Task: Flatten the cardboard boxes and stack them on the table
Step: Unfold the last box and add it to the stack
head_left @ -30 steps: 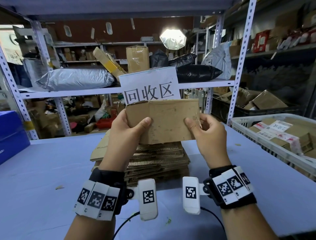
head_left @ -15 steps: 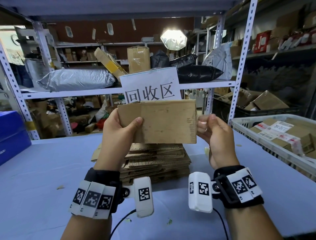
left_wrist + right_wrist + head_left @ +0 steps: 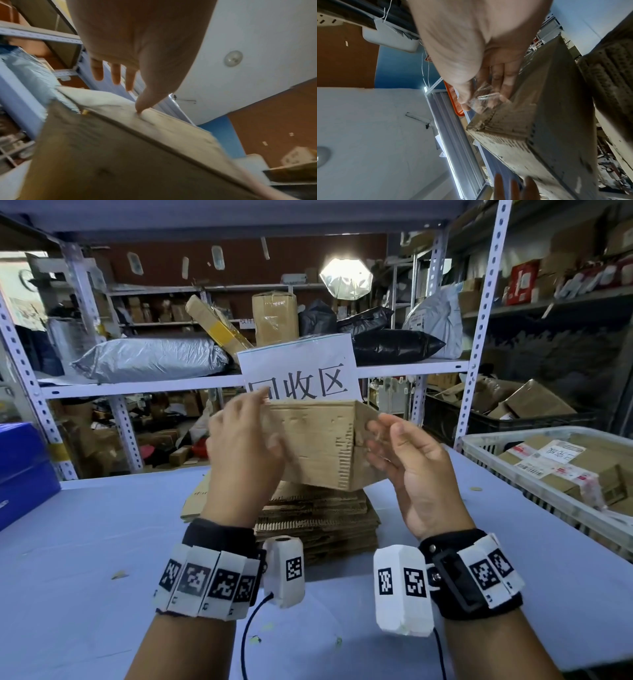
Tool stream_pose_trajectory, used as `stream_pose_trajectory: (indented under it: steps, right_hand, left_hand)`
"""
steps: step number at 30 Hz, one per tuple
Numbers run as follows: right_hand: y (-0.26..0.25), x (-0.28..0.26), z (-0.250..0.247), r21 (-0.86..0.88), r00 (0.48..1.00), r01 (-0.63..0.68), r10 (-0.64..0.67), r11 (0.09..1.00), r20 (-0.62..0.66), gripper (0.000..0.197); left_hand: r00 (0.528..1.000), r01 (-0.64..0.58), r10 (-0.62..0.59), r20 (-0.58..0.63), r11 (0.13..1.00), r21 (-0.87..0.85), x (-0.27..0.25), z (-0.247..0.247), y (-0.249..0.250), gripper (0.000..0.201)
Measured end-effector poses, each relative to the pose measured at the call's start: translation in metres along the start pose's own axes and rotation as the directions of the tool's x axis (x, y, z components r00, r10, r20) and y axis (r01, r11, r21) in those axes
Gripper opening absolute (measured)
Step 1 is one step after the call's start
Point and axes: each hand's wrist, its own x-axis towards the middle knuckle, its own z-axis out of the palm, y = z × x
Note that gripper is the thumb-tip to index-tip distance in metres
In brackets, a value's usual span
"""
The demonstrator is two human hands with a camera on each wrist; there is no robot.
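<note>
While aloft, seemingly one box [image 3: 318, 446]

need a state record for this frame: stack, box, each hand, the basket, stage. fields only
stack: flattened cardboard, lying on the table
box: held in the air above the stack, not yet flat
left hand: grips the box's left end, thumb on its near face
right hand: pinches clear tape at the box's right corner
basket: white, at the right of the table, holds taped boxes
stage: flattening not yet done
</note>
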Motion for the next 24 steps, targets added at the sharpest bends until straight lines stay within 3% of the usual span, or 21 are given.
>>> stream_pose_trajectory:
  steps: [3, 7, 9, 12, 15, 19, 24]
  right_hand:
    - [0.005, -0.001, 0.005, -0.017, 1.0, -0.004, 0.004, 1.0, 0.017, 0.017]
    - [0.004, -0.003, 0.006, -0.014, 0.999, 0.006, -0.005, 1.0, 0.047, 0.027]
    - [0.002, -0.003, 0.008, 0.014, 0.997, -0.001, 0.0, 1.0, 0.082, 0.033]
    - [0.001, -0.003, 0.012, 0.03, 0.991, 0.009, -0.013, 1.0, 0.131, 0.03]
    - [-0.002, -0.003, 0.014, -0.11, 0.984, 0.099, -0.081, 0.989, 0.158, 0.019]
    - [-0.002, 0.001, 0.008, -0.54, 0.943, 0.33, -0.295, 0.774, 0.154, 0.025]
    - [0.008, 0.0, 0.009, -0.681, 0.914, 0.388, -0.356, 0.621, 0.196, 0.018]
  left_hand:
    - [0.96, -0.133, 0.157, 0.23, 0.984, -0.114, -0.009, -0.001, 0.011, 0.078]
    - [0.838, -0.243, 0.266, 0.476, 0.964, -0.111, -0.014, 0.0, 0.011, 0.132]
    - [0.839, -0.313, 0.288, 0.462, 0.95, -0.024, -0.015, 0.005, 0.009, 0.143]
    - [0.884, -0.366, 0.318, 0.343, 0.927, 0.084, -0.016, 0.011, 0.007, 0.147]
    - [0.907, -0.392, 0.362, 0.213, 0.913, 0.114, -0.014, 0.013, -0.001, 0.142]
    - [0.925, -0.375, 0.368, 0.092, 0.923, 0.087, -0.014, 0.015, -0.008, 0.136]
    - [0.935, -0.352, 0.348, 0.064, 0.934, 0.056, -0.018, 0.017, -0.008, 0.131]
